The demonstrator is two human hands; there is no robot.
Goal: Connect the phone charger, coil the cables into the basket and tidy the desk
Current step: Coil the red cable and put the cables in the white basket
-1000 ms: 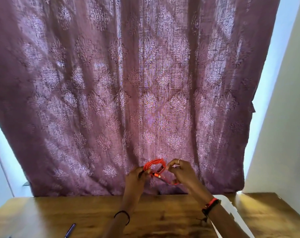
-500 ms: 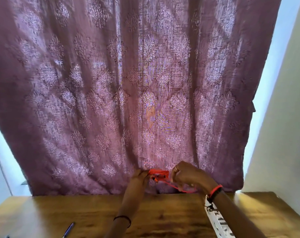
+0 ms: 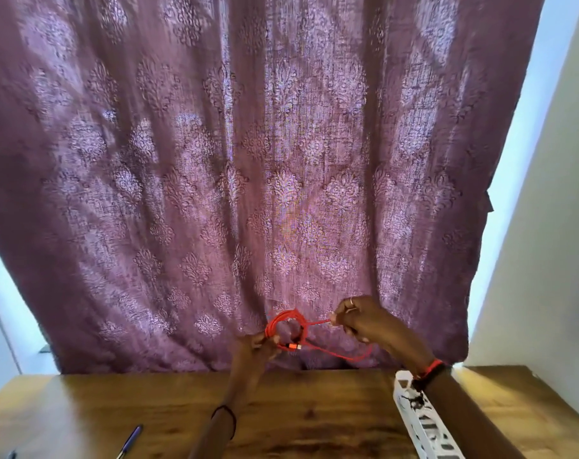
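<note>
Red cable (image 3: 283, 327) is held up in the air above the far edge of the wooden bench (image 3: 116, 409), in front of a purple patterned curtain (image 3: 248, 160). The left hand (image 3: 253, 351) has its fingers (image 3: 272, 342) closed on the lower side of a small coil of this cable, with a short orange-and-black connector jutting out just beside them. The right hand (image 3: 367, 321), which wears a ring and a red-and-black wristband, pinches a strand of the same cable between thumb and fingertips; that strand runs across from the coil to the pinch. A further loop of the cable sags below both hands, from the connector towards the right wrist, and hangs clear of the bench. The two hands are near each other but do not touch. A white power strip (image 3: 424, 425) lies on the bench under the right forearm, running towards the lower edge of the view. A blue pen (image 3: 130, 440) lies on the bench at the lower left, well apart from the hands. A dark thin band circles the left wrist.
</note>
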